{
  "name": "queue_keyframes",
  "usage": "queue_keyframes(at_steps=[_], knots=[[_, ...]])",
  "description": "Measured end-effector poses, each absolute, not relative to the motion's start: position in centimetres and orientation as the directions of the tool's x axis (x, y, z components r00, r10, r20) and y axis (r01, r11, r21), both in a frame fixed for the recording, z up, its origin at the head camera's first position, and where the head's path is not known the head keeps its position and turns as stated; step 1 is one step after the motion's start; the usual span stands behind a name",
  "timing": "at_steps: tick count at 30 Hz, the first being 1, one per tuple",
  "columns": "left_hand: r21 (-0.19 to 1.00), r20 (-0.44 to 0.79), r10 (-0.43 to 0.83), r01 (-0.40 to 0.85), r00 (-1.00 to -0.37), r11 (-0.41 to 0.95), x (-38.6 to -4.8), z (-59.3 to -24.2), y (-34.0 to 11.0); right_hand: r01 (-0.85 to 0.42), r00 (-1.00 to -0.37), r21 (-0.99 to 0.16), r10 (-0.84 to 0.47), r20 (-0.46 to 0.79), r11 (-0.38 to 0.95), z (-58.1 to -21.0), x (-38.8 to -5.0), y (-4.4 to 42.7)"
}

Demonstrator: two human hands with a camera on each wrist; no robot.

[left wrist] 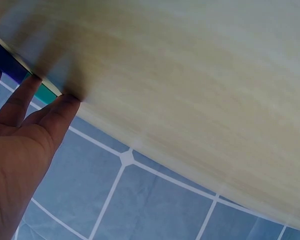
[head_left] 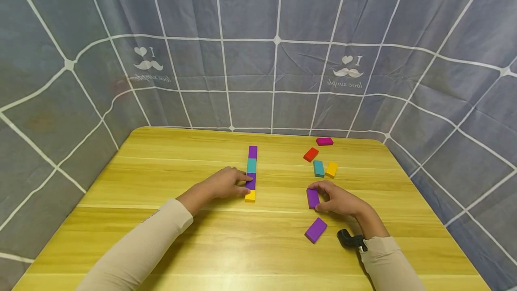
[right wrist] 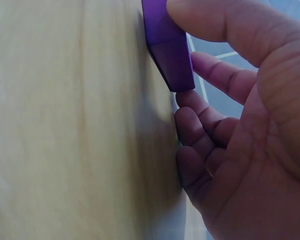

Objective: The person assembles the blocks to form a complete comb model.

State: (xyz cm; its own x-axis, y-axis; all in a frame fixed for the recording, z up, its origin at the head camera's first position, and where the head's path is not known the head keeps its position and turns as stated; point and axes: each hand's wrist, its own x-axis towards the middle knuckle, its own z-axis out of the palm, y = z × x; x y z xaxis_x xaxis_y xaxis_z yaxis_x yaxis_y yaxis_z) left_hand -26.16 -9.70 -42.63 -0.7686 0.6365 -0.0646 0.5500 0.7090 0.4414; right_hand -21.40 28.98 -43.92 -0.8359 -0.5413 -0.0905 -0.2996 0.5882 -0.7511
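A straight row of blocks lies on the table: a purple block (head_left: 252, 152) at the far end, a teal block (head_left: 251, 165), another purple block (head_left: 251, 185) and a yellow block (head_left: 250, 197) nearest. My left hand (head_left: 224, 183) rests its fingertips on the row's near part, fingers extended; in the left wrist view the hand (left wrist: 27, 135) touches the row's side. To the right, my right hand (head_left: 337, 197) pinches a purple block (head_left: 313, 198) between thumb and fingers. In the right wrist view the thumb lies on this purple block (right wrist: 170, 47), its other fingers curled beside it.
Right of the row lie a magenta block (head_left: 325, 141), a red block (head_left: 311, 154), a teal block (head_left: 318, 169) and a yellow block (head_left: 331, 169). A loose purple block (head_left: 316, 230) lies nearer the front. A black device (head_left: 350, 239) sits at the right wrist. A grey curtain (head_left: 250, 66) stands behind the table.
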Motion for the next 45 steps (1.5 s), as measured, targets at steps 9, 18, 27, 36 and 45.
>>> queue_keyframes(at_steps=[9,18,27,36,45], knots=[[0.441,-0.065,0.646,0.558,-0.761,0.702,-26.3,-42.6,-9.7,-0.307,-0.841,-0.748,-0.536,-0.077,0.589,-43.9,-21.3,28.9],[0.436,-0.056,0.654,0.57,-0.755,0.696,-26.4,-42.7,-9.8,-0.299,-0.858,-0.753,-0.51,-0.056,0.586,-44.0,-21.2,28.6],[0.426,-0.056,0.659,0.579,-0.75,0.695,-26.2,-42.8,-9.7,-0.3,-0.878,-0.724,-0.476,-0.044,0.621,-44.3,-21.3,28.7],[0.427,-0.061,0.649,0.568,-0.759,0.704,-26.3,-42.7,-9.7,-0.271,-0.883,-0.765,-0.467,-0.044,0.584,-43.2,-21.0,27.8],[0.435,-0.059,0.648,0.565,-0.76,0.701,-26.2,-42.7,-9.7,-0.325,-0.863,-0.776,-0.505,0.01,0.54,-42.3,-20.5,25.8]])
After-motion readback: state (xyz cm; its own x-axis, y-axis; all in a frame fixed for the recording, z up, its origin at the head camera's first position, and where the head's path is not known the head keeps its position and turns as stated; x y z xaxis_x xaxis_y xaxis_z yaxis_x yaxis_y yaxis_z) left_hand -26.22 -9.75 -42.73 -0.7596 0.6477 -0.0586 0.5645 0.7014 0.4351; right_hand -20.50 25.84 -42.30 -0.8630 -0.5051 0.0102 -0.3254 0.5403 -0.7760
